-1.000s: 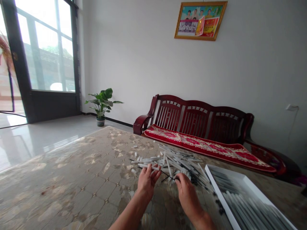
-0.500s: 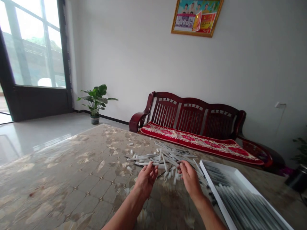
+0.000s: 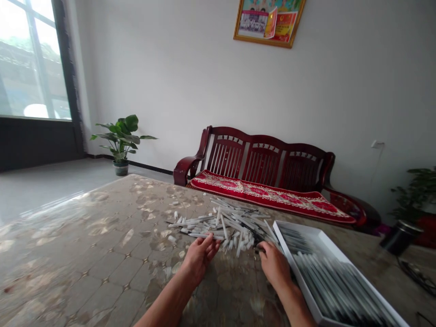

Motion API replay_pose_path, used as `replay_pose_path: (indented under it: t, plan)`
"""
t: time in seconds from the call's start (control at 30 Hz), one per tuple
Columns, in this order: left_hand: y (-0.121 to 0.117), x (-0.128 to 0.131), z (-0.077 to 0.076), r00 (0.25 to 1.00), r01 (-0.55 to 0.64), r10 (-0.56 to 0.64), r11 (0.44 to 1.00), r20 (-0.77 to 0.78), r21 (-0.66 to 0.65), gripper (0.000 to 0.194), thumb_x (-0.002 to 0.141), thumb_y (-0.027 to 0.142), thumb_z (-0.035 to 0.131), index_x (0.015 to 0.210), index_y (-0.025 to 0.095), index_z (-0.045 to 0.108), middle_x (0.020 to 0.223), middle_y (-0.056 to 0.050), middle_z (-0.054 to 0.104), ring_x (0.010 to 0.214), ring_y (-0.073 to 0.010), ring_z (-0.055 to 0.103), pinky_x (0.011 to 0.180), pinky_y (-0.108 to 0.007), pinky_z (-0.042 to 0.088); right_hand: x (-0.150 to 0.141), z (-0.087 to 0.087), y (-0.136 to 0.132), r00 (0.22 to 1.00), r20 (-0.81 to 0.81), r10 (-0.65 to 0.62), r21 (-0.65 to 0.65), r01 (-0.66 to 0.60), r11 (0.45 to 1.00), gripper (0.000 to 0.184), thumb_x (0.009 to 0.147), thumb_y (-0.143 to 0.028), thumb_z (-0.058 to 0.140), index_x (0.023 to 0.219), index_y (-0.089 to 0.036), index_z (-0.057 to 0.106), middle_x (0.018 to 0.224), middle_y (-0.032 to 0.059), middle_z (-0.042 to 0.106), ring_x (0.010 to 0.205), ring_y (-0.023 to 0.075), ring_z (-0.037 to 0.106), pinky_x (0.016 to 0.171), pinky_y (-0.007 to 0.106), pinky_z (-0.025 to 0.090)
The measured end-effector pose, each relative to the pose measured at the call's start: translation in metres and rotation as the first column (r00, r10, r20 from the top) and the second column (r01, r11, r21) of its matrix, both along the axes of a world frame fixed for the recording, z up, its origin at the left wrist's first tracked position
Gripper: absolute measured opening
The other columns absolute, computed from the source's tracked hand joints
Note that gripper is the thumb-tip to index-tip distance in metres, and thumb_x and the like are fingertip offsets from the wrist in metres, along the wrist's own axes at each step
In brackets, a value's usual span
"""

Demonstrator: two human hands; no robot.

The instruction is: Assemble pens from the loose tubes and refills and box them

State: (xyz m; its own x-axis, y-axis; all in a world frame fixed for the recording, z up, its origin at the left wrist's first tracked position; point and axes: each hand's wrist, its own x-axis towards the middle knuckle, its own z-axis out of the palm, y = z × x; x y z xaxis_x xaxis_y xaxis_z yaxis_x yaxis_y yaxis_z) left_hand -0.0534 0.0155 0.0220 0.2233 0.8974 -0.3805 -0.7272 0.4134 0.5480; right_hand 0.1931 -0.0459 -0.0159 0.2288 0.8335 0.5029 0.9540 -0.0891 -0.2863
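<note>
A loose heap of white, translucent pen barrels (image 3: 223, 222) lies on the patterned table, with short white pieces and thin dark sticks mixed in. At the near edge of the heap my left hand (image 3: 200, 255) pinches a white pen barrel (image 3: 218, 237) between thumb and fingers. My right hand (image 3: 275, 264) is low over the table between the heap and the white box, its fingers curled together beside small dark pieces (image 3: 256, 241). What its fingertips hold, if anything, is hidden. Rows of slim grey pens (image 3: 337, 284) fill much of the white box (image 3: 299, 272) to the right.
The table (image 3: 112, 245) has a floral, tiled-look cover. Behind it stands a dark red wooden bench (image 3: 264, 156) with a red runner (image 3: 269, 195). A dark cylindrical container (image 3: 401, 238) is on the table's right, near some cables (image 3: 417, 274). A potted plant (image 3: 121, 138) stands on the floor.
The view has turned slightly right. My right hand has moved down and away from the left one, towards the box. My left hand stays by the near edge of the heap.
</note>
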Motion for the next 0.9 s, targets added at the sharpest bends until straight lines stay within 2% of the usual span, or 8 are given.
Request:
replay_pose_path:
  t: [0.3, 0.47, 0.53, 0.6, 0.7, 0.77, 0.83, 0.9]
  plan:
    - [-0.011, 0.012, -0.006, 0.993, 0.095, -0.093, 0.995, -0.066, 0.033, 0.011, 0.084, 0.002, 0.064, 0.079, 0.012, 0.062, 0.065, -0.007, 0.072, 0.056, -0.0145, 0.072, 0.055, -0.019, 0.060, -0.008, 0.000, 0.003, 0.999, 0.037, 0.022, -0.034, -0.020, 0.999, 0.015, 0.080, -0.012, 0.059, 0.076, -0.025, 0.066, 0.083, 0.0036, 0.068, 0.080, 0.0195, 0.065, 0.069, 0.027, 0.045]
    - [-0.011, 0.016, -0.009, 0.995, 0.090, -0.089, 0.996, -0.052, 0.017, 0.012, 0.086, 0.001, 0.061, 0.079, 0.011, 0.060, 0.065, -0.006, 0.071, 0.058, -0.0137, 0.072, 0.059, -0.020, 0.061, -0.026, 0.000, 0.006, 0.973, -0.210, 0.095, 0.055, -0.085, 0.995, 0.014, 0.081, -0.015, 0.054, 0.081, -0.023, 0.066, 0.084, 0.0059, 0.072, 0.081, 0.0218, 0.067, 0.072, 0.031, 0.049]
    - [-0.012, 0.017, -0.009, 0.996, 0.084, -0.083, 0.996, -0.042, 0.013, 0.013, 0.085, 0.001, 0.061, 0.078, 0.011, 0.060, 0.066, -0.006, 0.071, 0.059, -0.0137, 0.073, 0.060, -0.020, 0.061, -0.039, 0.003, 0.008, 0.903, -0.383, 0.193, 0.127, -0.155, 0.980, 0.016, 0.082, -0.021, 0.053, 0.088, -0.022, 0.068, 0.087, 0.0064, 0.074, 0.082, 0.0228, 0.069, 0.074, 0.032, 0.051]
    - [-0.013, 0.017, -0.009, 0.996, 0.078, -0.078, 0.997, -0.037, 0.011, 0.014, 0.084, 0.000, 0.062, 0.077, 0.011, 0.060, 0.067, -0.006, 0.071, 0.059, -0.0138, 0.073, 0.061, -0.020, 0.061, -0.053, 0.006, 0.010, 0.775, -0.577, 0.258, 0.176, -0.190, 0.966, 0.020, 0.083, -0.031, 0.054, 0.092, -0.021, 0.069, 0.085, 0.0068, 0.074, 0.078, 0.0238, 0.070, 0.068, 0.033, 0.053]
    - [-0.014, 0.018, -0.010, 0.996, 0.085, -0.085, 0.996, -0.032, 0.013, 0.014, 0.083, 0.000, 0.064, 0.076, 0.012, 0.060, 0.066, -0.005, 0.071, 0.058, -0.0139, 0.073, 0.060, -0.019, 0.061, -0.075, 0.012, 0.010, 0.481, -0.832, 0.275, 0.204, -0.195, 0.959, 0.031, 0.078, -0.048, 0.062, 0.089, -0.020, 0.067, 0.078, 0.0069, 0.073, 0.068, 0.0244, 0.069, 0.054, 0.031, 0.053]
    - [-0.013, 0.018, -0.011, 0.996, 0.088, -0.088, 0.996, -0.026, 0.012, 0.015, 0.083, 0.000, 0.064, 0.075, 0.012, 0.060, 0.065, -0.005, 0.071, 0.058, -0.0141, 0.073, 0.059, -0.018, 0.061, -0.086, 0.015, 0.009, 0.322, -0.906, 0.275, 0.225, -0.183, 0.957, 0.036, 0.073, -0.054, 0.067, 0.085, -0.019, 0.066, 0.079, 0.0069, 0.073, 0.068, 0.0241, 0.069, 0.053, 0.030, 0.053]
    - [-0.013, 0.018, -0.012, 0.997, 0.080, -0.080, 0.997, -0.019, 0.002, 0.015, 0.083, 0.000, 0.064, 0.074, 0.012, 0.060, 0.065, -0.005, 0.071, 0.059, -0.0147, 0.073, 0.058, -0.017, 0.060, -0.093, 0.018, 0.008, 0.273, -0.919, 0.283, 0.248, -0.156, 0.956, 0.037, 0.070, -0.053, 0.071, 0.084, -0.019, 0.065, 0.080, 0.0058, 0.073, 0.070, 0.0225, 0.068, 0.054, 0.028, 0.052]
    - [-0.012, 0.018, -0.013, 0.997, 0.071, -0.071, 0.997, -0.017, -0.007, 0.016, 0.082, -0.001, 0.064, 0.073, 0.011, 0.061, 0.066, -0.006, 0.072, 0.060, -0.0153, 0.074, 0.058, -0.016, 0.060, -0.096, 0.019, 0.007, 0.274, -0.920, 0.281, 0.260, -0.111, 0.959, 0.036, 0.068, -0.051, 0.074, 0.082, -0.019, 0.066, 0.076, 0.0037, 0.071, 0.068, 0.0200, 0.065, 0.054, 0.026, 0.050]
